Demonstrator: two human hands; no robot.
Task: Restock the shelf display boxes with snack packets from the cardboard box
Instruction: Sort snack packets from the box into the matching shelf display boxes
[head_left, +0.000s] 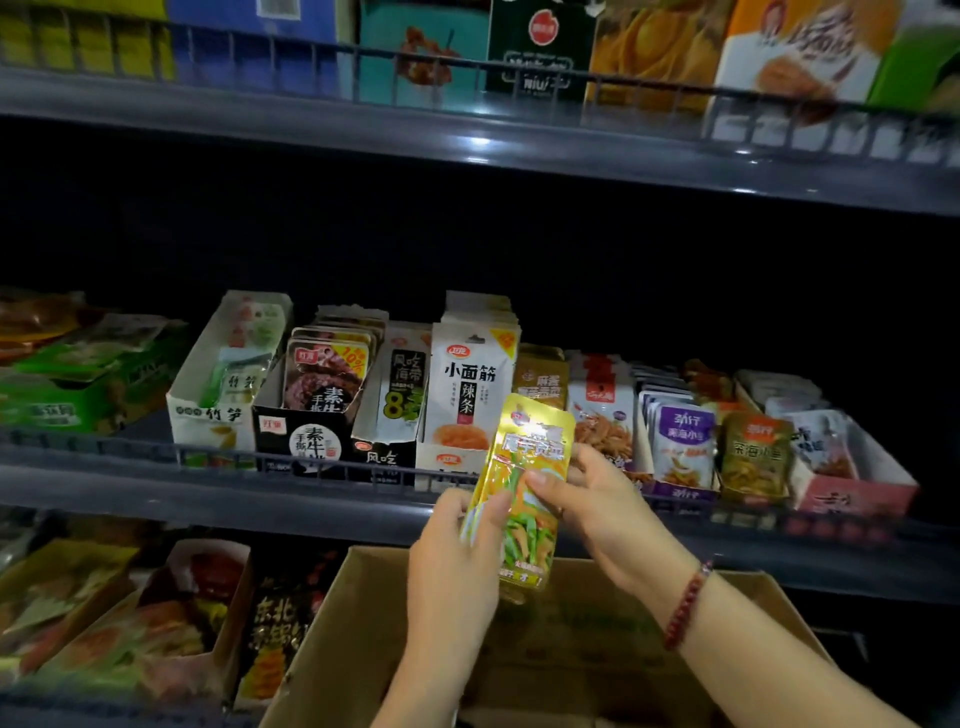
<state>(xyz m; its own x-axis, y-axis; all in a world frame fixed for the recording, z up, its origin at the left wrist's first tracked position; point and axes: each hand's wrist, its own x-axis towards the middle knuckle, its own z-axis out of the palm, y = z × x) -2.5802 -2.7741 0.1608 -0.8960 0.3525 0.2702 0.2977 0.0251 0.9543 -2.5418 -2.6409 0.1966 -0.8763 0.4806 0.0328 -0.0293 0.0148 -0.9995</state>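
Middle shelf (208, 486): display boxes (332, 415) are ranged side by side behind the front rail, packets stood upright in them. Cardboard box (571, 649) is set below and in front of this shelf. A stack of snack packets (524, 488) is held above the box, before the shelf's middle; left hand (457, 551) at its left edge, right hand (597, 499) at its right. Upper shelf (467, 124) lies overhead.

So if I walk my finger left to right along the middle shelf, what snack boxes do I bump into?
Green packets → white bamboo-shoot box → black box → kelp box → tall white spicy-strip packets → purple packets → olive-green packets → pink box.
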